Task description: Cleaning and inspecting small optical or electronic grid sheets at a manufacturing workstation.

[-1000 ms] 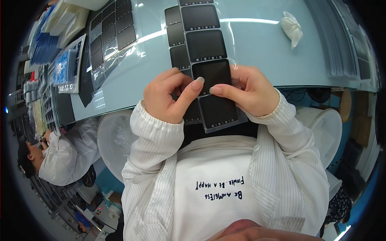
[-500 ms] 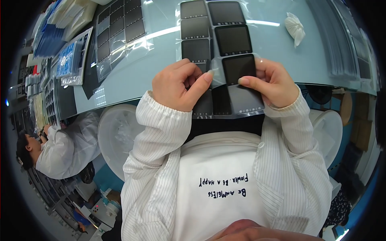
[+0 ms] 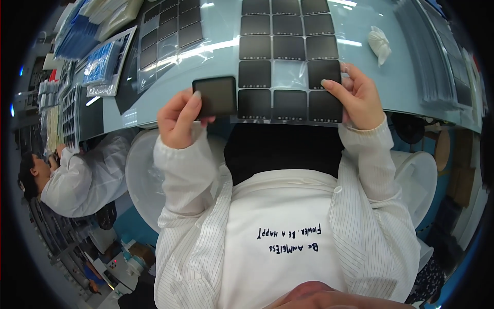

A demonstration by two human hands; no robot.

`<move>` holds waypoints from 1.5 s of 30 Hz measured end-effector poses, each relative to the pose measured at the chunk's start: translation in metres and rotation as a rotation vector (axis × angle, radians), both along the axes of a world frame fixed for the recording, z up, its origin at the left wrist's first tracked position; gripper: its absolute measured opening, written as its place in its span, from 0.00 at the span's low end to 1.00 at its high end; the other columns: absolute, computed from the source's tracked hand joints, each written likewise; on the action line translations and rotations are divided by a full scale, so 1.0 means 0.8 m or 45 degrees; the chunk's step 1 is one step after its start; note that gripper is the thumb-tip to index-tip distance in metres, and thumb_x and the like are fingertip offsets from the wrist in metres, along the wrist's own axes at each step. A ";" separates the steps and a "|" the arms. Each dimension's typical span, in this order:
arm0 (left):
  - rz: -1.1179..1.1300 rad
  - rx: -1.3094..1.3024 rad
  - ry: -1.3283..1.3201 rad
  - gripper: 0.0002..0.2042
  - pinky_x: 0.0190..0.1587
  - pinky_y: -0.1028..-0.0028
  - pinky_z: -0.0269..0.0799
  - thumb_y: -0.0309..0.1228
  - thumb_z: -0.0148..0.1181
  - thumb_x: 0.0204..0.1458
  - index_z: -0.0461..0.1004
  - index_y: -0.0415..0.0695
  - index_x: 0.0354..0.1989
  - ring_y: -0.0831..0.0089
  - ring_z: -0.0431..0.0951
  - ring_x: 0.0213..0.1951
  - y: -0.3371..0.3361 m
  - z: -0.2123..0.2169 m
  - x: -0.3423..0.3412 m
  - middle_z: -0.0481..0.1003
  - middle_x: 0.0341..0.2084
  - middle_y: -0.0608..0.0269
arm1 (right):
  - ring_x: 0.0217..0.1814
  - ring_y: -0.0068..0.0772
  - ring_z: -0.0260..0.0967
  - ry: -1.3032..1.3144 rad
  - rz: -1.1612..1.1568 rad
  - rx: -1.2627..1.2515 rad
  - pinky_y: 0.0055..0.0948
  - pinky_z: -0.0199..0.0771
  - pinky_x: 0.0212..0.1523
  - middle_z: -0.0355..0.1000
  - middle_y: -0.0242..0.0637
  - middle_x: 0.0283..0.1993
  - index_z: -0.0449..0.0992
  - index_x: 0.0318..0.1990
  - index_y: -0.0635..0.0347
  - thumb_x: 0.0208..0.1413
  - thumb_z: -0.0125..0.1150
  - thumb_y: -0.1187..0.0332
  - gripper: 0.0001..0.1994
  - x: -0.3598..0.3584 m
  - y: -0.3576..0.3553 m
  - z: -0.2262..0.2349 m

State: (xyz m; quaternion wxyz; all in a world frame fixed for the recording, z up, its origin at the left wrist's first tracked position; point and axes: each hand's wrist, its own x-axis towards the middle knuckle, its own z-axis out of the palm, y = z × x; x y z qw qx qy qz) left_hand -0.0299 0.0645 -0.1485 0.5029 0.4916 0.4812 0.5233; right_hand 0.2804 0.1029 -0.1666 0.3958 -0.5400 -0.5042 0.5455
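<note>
A dark rectangular panel (image 3: 218,97) with rounded corners is pinched in my left hand (image 3: 177,119), thumb on top, just left of a clear pocket sheet. That clear pocket sheet (image 3: 289,75) lies on the table and reaches its near edge. Rows of similar dark panels fill its pockets, and one pocket in the middle column shows no dark panel. My right hand (image 3: 362,99) is closed on the sheet's right edge, its thumb over a panel in the right column and its other fingers partly hidden behind.
Another panel-filled sheet (image 3: 172,31) lies at the far left, beside a blue-and-white pack (image 3: 103,64). A crumpled white plastic bundle (image 3: 380,45) and stacked clear sleeves (image 3: 432,62) are to the right. A white bin (image 3: 141,177) stands below the table; a person (image 3: 82,177) sits at left.
My left hand has moved left off the sheet, now with a dark panel in it. The sheet, earlier bent and uneven under both hands, now lies flatter. My right hand keeps its right edge.
</note>
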 end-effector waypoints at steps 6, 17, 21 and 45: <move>-0.399 -0.444 0.341 0.11 0.25 0.80 0.62 0.32 0.54 0.58 0.73 0.40 0.25 0.80 0.70 0.22 -0.047 -0.026 -0.101 0.71 0.18 0.67 | 0.13 0.12 0.59 0.135 0.078 -0.043 0.13 0.49 0.10 0.74 0.34 0.27 0.64 0.57 0.70 0.54 0.59 0.77 0.22 0.028 0.012 -0.015; 0.751 -0.698 0.111 0.21 0.22 0.77 0.68 0.50 0.53 0.57 0.74 0.41 0.39 0.70 0.77 0.24 -0.036 -0.164 -0.187 0.79 0.26 0.55 | 0.09 0.10 0.52 0.057 0.108 -0.138 0.12 0.47 0.09 0.72 0.30 0.25 0.62 0.59 0.69 0.55 0.60 0.76 0.25 0.023 0.013 0.001; 0.235 -0.710 0.328 0.21 0.27 0.77 0.69 0.48 0.50 0.59 0.75 0.40 0.41 0.73 0.77 0.29 -0.043 -0.118 -0.138 0.78 0.28 0.58 | 0.10 0.11 0.52 0.014 0.085 -0.095 0.13 0.47 0.10 0.67 0.26 0.22 0.62 0.60 0.70 0.55 0.60 0.75 0.25 0.025 0.010 -0.002; 0.616 -0.255 0.430 0.26 0.37 0.75 0.74 0.29 0.72 0.41 0.69 0.33 0.48 0.70 0.78 0.30 0.126 -0.027 -0.186 0.76 0.34 0.55 | 0.20 0.10 0.57 -0.479 -0.026 0.492 0.12 0.54 0.20 0.68 0.28 0.25 0.73 0.52 0.65 0.54 0.59 0.78 0.17 0.038 -0.025 0.067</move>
